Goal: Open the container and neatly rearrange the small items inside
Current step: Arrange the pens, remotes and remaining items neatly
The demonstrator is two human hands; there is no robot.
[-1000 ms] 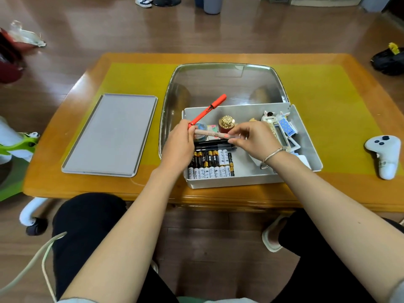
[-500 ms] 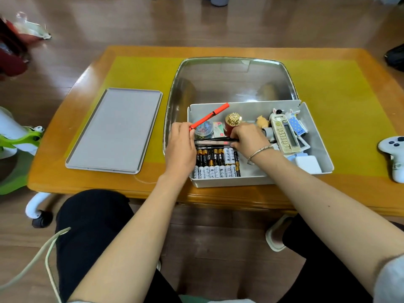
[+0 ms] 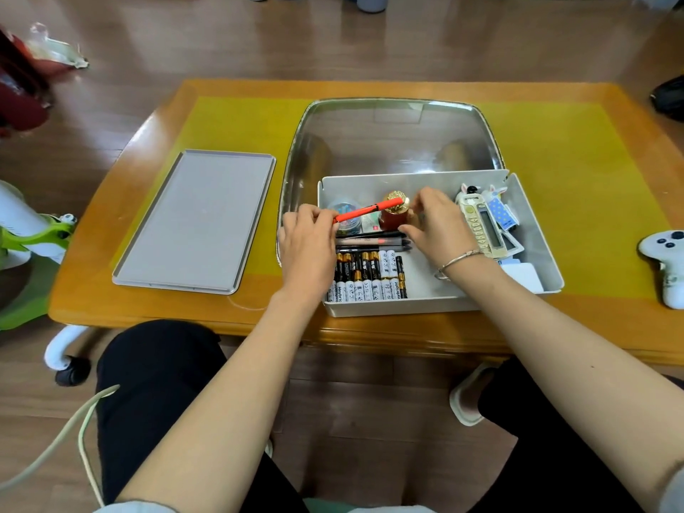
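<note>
Wooden table with yellow mat, grey lid off at left. Left hand pinches an orange pen over the open grey container, batteries and dark pens lined up near left. Right hand, fingers loosely curled beside the red stamp, holds nothing visible. Mid-rearranging; next likely lay the pen beside the dark pens.

Orange-red pen, pale grey container, black, gold and white batteries, yellow mat, grey lid.
</note>
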